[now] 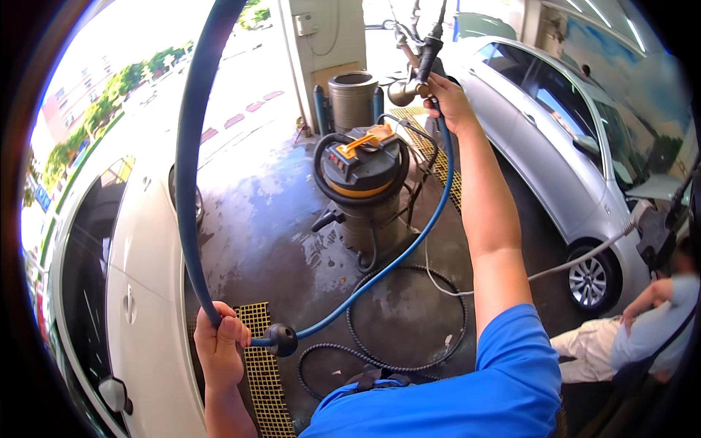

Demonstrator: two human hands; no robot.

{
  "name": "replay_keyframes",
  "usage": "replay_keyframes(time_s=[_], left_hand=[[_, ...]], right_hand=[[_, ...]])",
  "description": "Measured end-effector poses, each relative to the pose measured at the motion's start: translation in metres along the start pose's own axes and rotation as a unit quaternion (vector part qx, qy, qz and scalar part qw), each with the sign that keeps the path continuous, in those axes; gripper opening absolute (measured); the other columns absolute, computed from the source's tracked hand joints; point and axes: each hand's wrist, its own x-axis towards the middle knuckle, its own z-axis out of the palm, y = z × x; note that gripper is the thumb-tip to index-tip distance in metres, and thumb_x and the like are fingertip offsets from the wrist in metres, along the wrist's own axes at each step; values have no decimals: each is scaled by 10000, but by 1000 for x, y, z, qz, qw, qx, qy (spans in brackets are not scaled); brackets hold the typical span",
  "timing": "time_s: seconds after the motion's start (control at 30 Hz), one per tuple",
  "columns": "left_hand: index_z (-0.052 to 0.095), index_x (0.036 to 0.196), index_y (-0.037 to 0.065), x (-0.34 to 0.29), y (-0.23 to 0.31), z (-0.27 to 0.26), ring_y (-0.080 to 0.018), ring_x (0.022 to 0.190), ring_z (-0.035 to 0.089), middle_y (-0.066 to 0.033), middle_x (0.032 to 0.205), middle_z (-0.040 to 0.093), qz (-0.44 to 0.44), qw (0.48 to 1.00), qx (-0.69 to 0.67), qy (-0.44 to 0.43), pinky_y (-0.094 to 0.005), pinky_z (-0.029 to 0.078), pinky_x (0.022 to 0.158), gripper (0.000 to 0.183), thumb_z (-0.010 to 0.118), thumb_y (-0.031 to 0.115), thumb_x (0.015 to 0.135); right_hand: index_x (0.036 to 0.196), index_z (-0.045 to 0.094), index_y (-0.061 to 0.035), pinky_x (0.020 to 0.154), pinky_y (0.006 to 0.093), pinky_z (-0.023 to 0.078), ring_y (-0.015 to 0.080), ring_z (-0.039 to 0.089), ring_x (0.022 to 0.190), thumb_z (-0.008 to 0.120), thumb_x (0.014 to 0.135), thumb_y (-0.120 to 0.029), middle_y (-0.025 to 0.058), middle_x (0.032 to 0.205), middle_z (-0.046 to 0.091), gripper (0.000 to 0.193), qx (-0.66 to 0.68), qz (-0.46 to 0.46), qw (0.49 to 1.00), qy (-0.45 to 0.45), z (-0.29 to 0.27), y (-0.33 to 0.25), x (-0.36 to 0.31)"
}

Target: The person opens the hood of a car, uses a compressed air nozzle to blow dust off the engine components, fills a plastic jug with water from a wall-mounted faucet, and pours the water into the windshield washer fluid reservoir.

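Observation:
My left hand (221, 347), low on the left, has its fingers closed round a thick blue hose (191, 146). The hose rises from it past the top edge. Just right of that hand a dark ball-shaped stopper (281, 340) sits on the hose. From there the hose sags and curves up to my right hand (450, 102), raised at the upper middle. That hand is closed on a spray gun (429, 58) with a black grip and a rounded metal part; other black-handled fittings hang beside it. My fingers partly hide the gun's lower end.
A wet/dry vacuum (365, 164) stands mid-floor before a metal drum (353, 93). A ribbed hose (409, 365) lies looped nearby. A white car (146, 248) is at left, a silver car (544, 124) at right. A person (650, 328) is at lower right. Yellow grating (255, 328) lines the floor.

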Motion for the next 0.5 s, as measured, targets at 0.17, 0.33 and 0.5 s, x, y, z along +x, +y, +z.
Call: replay_keyframes(time_s=[0.17,0.33,0.5], left_hand=[[467,970,31,-21,21,-12,-77,549,416,1,653,434,41,996,73,35,-238,401,531,158,508,182,987],[455,967,26,-25,27,-14,-81,548,418,-11,656,431,71,980,185,30,-236,398,532,134,475,156,991],[485,905,18,-24,25,-14,-67,546,467,-9,662,484,62,988,135,47,-228,411,508,137,516,140,958]], right_hand=[[1189,588,-36,391,182,319,78,485,526,526,966,-190,26,717,542,278,29,-45,998,38,20,16,3],[961,583,-40,380,207,330,93,483,503,487,950,-132,19,671,514,133,103,-82,986,104,34,15,1],[866,607,-26,376,232,345,91,456,433,483,971,-208,14,614,538,244,-95,-76,984,132,20,-51,6]])
